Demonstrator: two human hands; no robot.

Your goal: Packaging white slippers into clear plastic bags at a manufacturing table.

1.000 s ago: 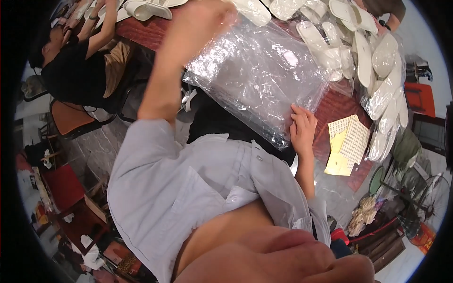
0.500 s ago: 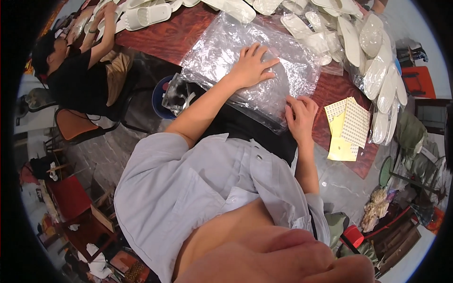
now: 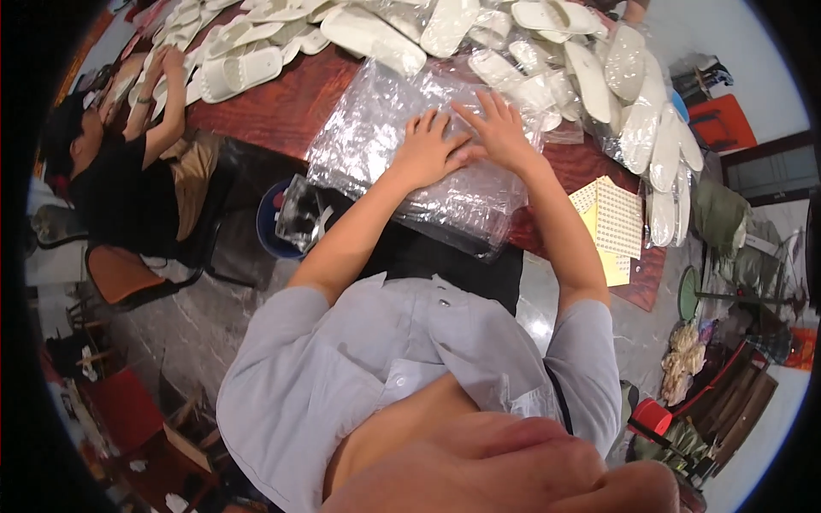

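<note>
Clear plastic bags (image 3: pixel 352 141), crinkled and shiny, lie in a flat stack at the table's near edge. My left hand (image 3: pixel 425 154) rests on the stack with its fingers spread. Beside it, my right hand (image 3: pixel 505 137) also lies over the plastic, fingers stretched out and apart. The two hands nearly meet at the thumbs; whether they touch I cannot tell. Beyond the bags, a white slipper (image 3: pixel 373 39) lies close to the stack's far edge. To the right are yellow and white sticker sheets (image 3: pixel 617 221).
Loose white slippers (image 3: pixel 242 75) are heaped along the far side of the red wood-grain table (image 3: pixel 278 107). Bagged slippers (image 3: pixel 646 111) pile up at the right. A blue bucket (image 3: pixel 268 224) stands left of my legs. A co-worker (image 3: pixel 120 184) sits at the left, handling slippers.
My right hand has moved from the bags' near right corner up and inward, beside my left hand. The whole view has shifted slightly.
</note>
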